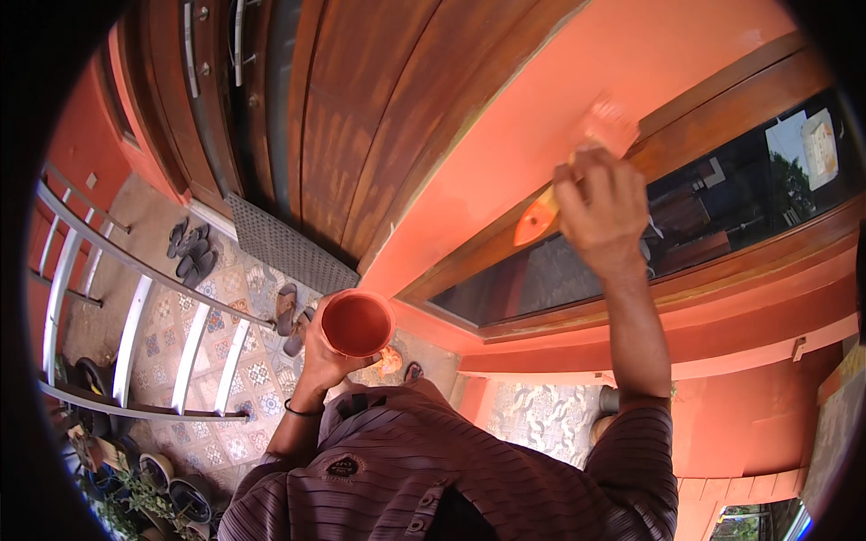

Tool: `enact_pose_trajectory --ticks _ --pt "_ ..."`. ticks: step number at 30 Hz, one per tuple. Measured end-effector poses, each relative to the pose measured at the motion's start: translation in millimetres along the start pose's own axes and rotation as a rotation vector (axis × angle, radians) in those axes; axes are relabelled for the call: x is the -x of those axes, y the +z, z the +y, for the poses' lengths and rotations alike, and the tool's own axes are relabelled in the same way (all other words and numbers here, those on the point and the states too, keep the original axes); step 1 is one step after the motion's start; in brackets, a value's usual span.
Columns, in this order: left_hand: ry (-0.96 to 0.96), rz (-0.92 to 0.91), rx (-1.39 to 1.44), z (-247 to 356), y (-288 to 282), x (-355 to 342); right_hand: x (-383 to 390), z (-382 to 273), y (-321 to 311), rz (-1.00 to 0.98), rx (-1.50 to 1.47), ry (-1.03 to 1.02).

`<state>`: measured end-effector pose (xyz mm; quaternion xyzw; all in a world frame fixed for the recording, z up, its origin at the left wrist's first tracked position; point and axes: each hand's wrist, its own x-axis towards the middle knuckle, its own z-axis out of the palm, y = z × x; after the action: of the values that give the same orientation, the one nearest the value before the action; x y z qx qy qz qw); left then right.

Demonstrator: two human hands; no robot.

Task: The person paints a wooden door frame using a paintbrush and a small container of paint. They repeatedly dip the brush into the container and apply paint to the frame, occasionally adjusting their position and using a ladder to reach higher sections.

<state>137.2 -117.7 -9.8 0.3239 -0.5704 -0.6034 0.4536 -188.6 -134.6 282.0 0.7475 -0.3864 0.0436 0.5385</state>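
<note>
My left hand (322, 362) is wrapped round a round, open-topped paint pot (362, 293) at waist height. Its inside shows dark red-brown. Over to the upper right, my right hand (603, 206) grips a paintbrush (537, 219) with a bright orange handle end pointing down to the left. The bristle end, smeared with coral paint, lies against the coral wall strip (514, 126) beside a wooden window frame (505, 263). Where the bristles meet the wall, the patch looks wet and shiny. My right fingers partly hide the middle of the brush.
Brown wooden doors (361, 117) stand left of the wall strip, with a dark mat (284, 243) below. Dark window glass (722, 212) lies right. A curved metal railing (135, 334), several sandals (194, 257) and potted plants (149, 491) are at the left on patterned tiles (180, 361).
</note>
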Motion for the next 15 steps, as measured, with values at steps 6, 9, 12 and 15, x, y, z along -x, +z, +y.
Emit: enact_pose_trajectory --ticks 6,9,12,15 --pt "-0.046 0.009 -0.049 0 -17 12 87 -129 64 -0.043 -0.269 0.027" --pt "-0.04 0.046 -0.038 4 -23 19 106 -170 73 -0.114 -0.399 0.081" --pt "-0.037 0.059 -0.069 7 -28 22 112 -185 69 -0.147 -0.532 0.137" --pt "-0.099 0.082 -0.068 6 -30 28 102 -161 60 -0.166 -0.677 0.217"
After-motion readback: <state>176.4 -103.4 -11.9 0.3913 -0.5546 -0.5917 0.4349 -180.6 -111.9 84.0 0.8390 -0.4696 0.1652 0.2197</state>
